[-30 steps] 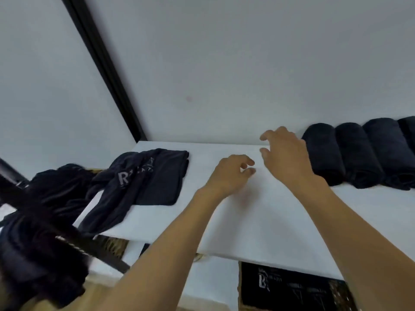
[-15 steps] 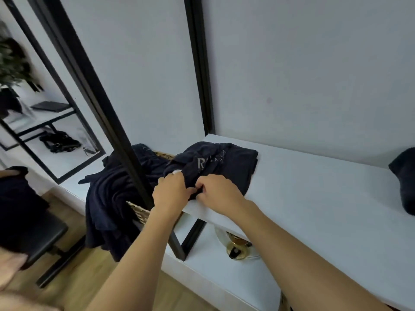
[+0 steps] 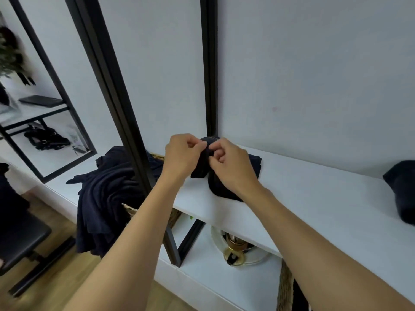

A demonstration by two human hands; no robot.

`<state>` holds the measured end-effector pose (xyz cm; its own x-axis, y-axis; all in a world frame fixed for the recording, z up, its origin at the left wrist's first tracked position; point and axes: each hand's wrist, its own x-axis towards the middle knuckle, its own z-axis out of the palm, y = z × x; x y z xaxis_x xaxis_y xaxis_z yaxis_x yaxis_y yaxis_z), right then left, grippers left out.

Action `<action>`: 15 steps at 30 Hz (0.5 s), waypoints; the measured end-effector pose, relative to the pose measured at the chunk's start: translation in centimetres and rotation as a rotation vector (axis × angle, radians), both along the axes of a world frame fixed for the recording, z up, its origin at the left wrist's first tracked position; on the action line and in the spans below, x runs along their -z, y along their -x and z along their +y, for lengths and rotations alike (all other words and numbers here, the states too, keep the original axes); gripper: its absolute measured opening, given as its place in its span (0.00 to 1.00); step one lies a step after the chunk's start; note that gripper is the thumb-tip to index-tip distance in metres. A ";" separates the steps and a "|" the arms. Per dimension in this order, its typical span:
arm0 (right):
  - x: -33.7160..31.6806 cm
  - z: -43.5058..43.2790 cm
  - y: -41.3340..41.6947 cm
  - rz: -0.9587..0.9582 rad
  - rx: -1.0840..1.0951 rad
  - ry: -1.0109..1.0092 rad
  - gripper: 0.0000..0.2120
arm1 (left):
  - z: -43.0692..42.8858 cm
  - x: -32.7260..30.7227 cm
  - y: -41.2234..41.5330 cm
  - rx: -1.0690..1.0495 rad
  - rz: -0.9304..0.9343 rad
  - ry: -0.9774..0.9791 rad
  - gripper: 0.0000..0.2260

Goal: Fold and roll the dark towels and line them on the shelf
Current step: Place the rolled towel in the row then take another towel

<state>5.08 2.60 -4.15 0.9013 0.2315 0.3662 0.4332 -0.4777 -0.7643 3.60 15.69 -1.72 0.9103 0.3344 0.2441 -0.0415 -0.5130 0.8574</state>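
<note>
Both hands are up at the left end of the white shelf [image 3: 314, 198], working the same dark towel [image 3: 254, 166]. The left hand [image 3: 182, 157] has its fingers curled in and is pinching a bunched-up edge of the fabric, and the right hand [image 3: 229, 163] is pinching the cloth right next to it, so the two are nearly touching. The top of the towel is lifted off the shelf between them, and the rest of it lies on the shelf under the right hand, close to the black frame post [image 3: 210, 63]. Over at the far right edge of the shelf there's a rolled towel [image 3: 402, 189], well apart from the one being handled. To the left, past the frame, a heap of dark towels [image 3: 107, 194] spills over a wicker basket [image 3: 129, 211]. On the lower shelf sits a gold-and-glass thing [image 3: 235, 250], can't tell what it is.
</note>
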 end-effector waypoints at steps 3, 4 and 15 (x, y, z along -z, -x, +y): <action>-5.5 -2.4 -0.6 -0.047 0.013 -0.127 0.09 | -2.0 -4.4 -0.7 0.127 -0.129 0.201 0.03; -7.2 -3.3 -0.8 -0.056 0.015 -0.162 0.09 | -2.7 -5.9 -0.8 0.181 -0.173 0.260 0.03; -17.9 -11.8 0.3 -0.250 0.097 -0.274 0.12 | -9.9 -16.3 -0.6 0.602 -0.432 0.361 0.11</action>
<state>4.79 -9.20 13.75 0.7894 0.0128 0.6137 0.5852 -0.3176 -0.7461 4.19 5.84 14.61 0.8091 -0.0559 0.5851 -0.5857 0.0069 0.8105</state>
